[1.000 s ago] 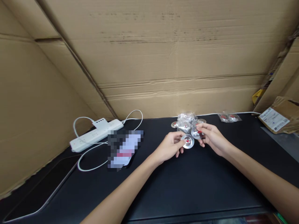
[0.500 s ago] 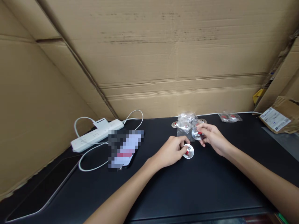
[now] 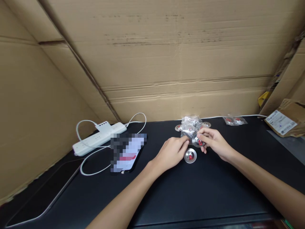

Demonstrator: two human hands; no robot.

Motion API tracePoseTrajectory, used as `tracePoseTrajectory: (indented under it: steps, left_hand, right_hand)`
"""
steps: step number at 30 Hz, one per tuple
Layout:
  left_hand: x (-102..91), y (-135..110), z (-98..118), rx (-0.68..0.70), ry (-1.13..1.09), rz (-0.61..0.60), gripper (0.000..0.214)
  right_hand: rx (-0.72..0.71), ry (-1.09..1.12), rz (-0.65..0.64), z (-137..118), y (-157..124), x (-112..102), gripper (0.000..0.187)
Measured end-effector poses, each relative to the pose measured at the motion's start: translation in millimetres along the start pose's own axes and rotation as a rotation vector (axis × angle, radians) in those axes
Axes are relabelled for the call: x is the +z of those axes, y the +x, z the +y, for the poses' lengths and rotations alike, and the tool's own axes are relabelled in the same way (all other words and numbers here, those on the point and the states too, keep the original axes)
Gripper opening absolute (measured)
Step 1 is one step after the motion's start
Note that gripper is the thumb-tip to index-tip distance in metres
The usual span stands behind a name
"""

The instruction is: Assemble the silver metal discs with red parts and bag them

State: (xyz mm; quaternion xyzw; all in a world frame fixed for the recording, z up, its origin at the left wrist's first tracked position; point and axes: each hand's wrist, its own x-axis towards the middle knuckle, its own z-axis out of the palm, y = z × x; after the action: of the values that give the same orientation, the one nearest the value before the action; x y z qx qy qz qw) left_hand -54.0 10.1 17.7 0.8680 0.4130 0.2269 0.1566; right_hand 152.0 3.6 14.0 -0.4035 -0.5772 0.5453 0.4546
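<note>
My right hand (image 3: 213,141) grips a round silver metal disc (image 3: 196,141) with a red centre, tilted above the dark tabletop. My left hand (image 3: 173,151) is just to its left, thumb and index finger a little apart, with nothing visible between them. Its fingertips come close to the held disc and the clear plastic bags; contact is unclear. A second silver disc (image 3: 190,156) with a red centre lies flat just below the two hands. Behind them is a pile of crumpled clear plastic bags (image 3: 190,122) with more such discs in and around it.
Two bagged discs (image 3: 233,121) lie at the back right. A white power strip (image 3: 100,138) with looping cables and a partly blurred phone (image 3: 133,152) are on the left, near a dark flat panel (image 3: 45,194). Cardboard walls (image 3: 166,63) enclose the back; a labelled carton (image 3: 284,122) stands right.
My left hand has let go of the lower disc, which now lies on the table, and moved up slightly. My right hand has brought its disc a little left and down.
</note>
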Motion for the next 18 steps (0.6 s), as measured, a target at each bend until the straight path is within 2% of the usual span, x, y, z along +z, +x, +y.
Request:
tracePoseTrajectory:
  steps: [4, 9, 12, 18]
  left_hand:
    - [1.5, 3, 2, -0.025, -0.224, 0.088, 0.029]
    - [7.5, 1, 9, -0.020, -0.515, 0.045, 0.020]
    - [7.8, 0, 13, 0.014, -0.506, 0.070, 0.017]
    - [3.3, 0, 11, 0.067, -0.366, 0.240, 0.014]
  right_hand:
    - [-0.037, -0.013, -0.010, 0, 0, 2, 0.029]
    - [-0.074, -0.006, -0.033, 2, -1, 3, 0.028]
    - [-0.087, -0.005, -0.065, 2, -1, 3, 0.026]
    - [-0.111, 0.065, -0.105, -1, -1, -2, 0.031]
